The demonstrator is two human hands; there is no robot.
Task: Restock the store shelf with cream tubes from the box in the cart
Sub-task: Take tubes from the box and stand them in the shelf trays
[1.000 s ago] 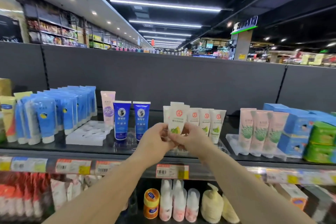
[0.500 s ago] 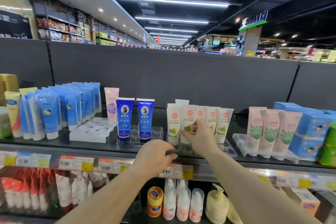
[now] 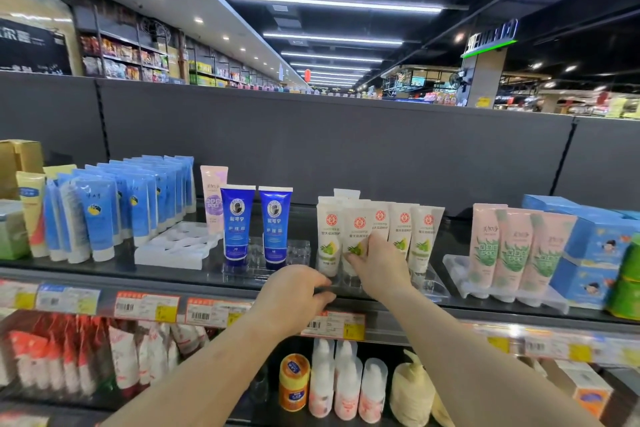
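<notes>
- Far left on the shelf point(image 3: 104, 269): rows of light blue tubes point(image 3: 100, 218), then two dark blue tubes point(image 3: 256, 224).
- Left hand point(image 3: 294, 295): fingers curled at the shelf edge, apparently empty.
- Right hand point(image 3: 379, 265): fingers grip a white cream tube point(image 3: 356, 234), seating it upright among the white row.
- Likely next: let go, then fetch more from the box, which is out of view.

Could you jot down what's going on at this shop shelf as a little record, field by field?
place: store shelf, top tier
being stocked: white cream tubes, upright in a row
right hand: fingers on a front white tube
left hand: curled at the shelf edge; whether it holds anything is unclear
left neighbours: two dark blue tubes
right neighbours: pink tubes
</notes>
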